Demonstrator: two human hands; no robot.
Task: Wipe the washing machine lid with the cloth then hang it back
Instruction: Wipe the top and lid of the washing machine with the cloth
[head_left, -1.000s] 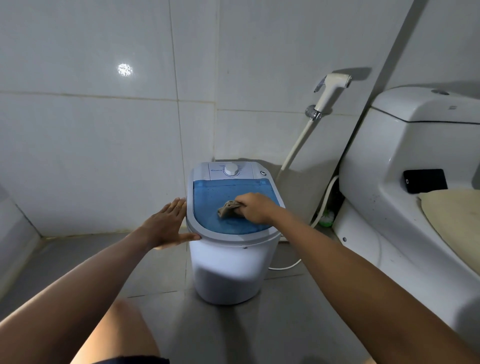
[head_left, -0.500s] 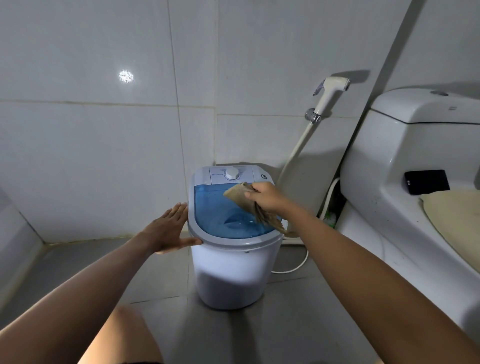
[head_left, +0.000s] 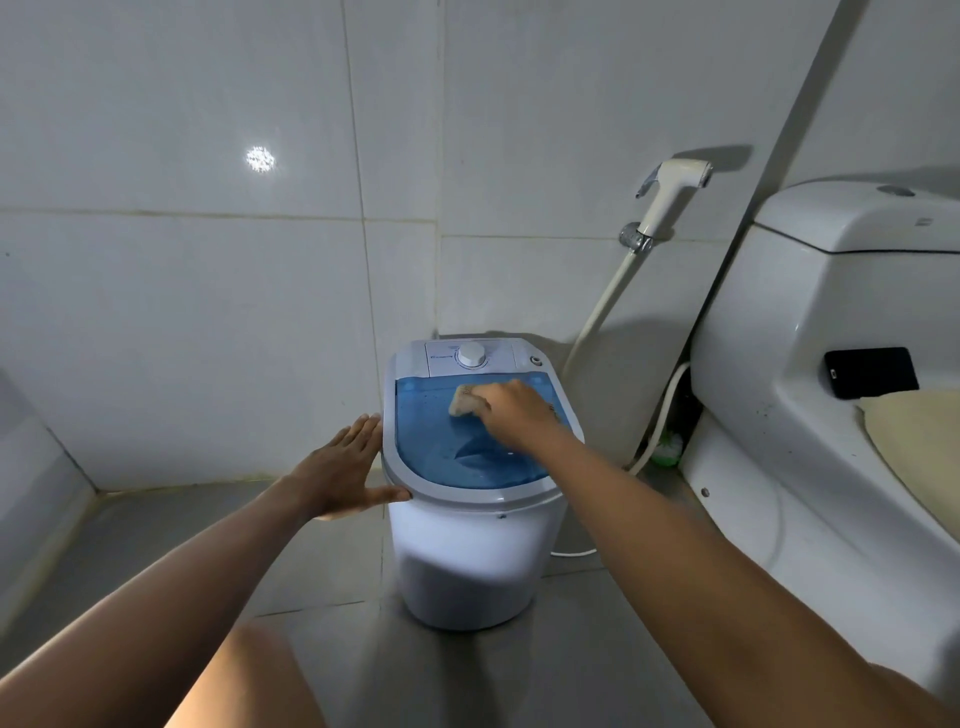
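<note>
A small white washing machine (head_left: 467, 561) stands on the floor in the room's corner, with a translucent blue lid (head_left: 431, 441) and a white dial (head_left: 471, 355) on its back panel. My right hand (head_left: 511, 410) presses a bunched tan cloth (head_left: 464, 401) flat on the far part of the lid, just below the panel. Most of the cloth is hidden under the fingers. My left hand (head_left: 343, 467) lies open, fingers together, against the machine's left rim with its thumb on the front edge.
A white toilet (head_left: 810, 415) fills the right side, with a black phone (head_left: 871, 372) and a beige seat cover (head_left: 919, 447) on it. A bidet sprayer (head_left: 670, 197) hangs on the tiled wall behind, its hose running down. My bare knee (head_left: 249, 675) is low in front.
A second ago the cloth was on the lid's middle. It was then lifted, hanging loose from my right hand. Now it is bunched and pressed on the lid's far part. My left hand stayed put.
</note>
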